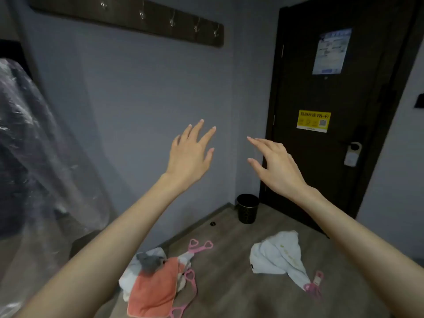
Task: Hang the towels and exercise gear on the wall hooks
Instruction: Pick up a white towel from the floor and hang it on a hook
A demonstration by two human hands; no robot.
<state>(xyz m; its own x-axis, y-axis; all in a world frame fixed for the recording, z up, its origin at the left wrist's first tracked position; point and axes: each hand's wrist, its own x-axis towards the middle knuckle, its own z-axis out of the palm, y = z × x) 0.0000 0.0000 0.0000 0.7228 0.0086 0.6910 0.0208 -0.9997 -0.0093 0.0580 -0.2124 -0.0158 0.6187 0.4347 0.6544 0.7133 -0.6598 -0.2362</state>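
- The orange towel (153, 288) and pink band (191, 249) lay on the floor at 6 o'clock, and the white towel (277, 255) at 5 o'clock.
- The left hand (190, 154) and right hand (275, 166) were raised with spread fingers, holding nothing.
- The hook rail (128, 21) hung far at 11 o'clock, nearer the left hand.

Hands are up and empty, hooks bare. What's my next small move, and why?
Probably lower the left hand toward the orange towel on the floor: it and the right hand are open and hold nothing, the wall hooks are bare, and everything to hang lies down there.
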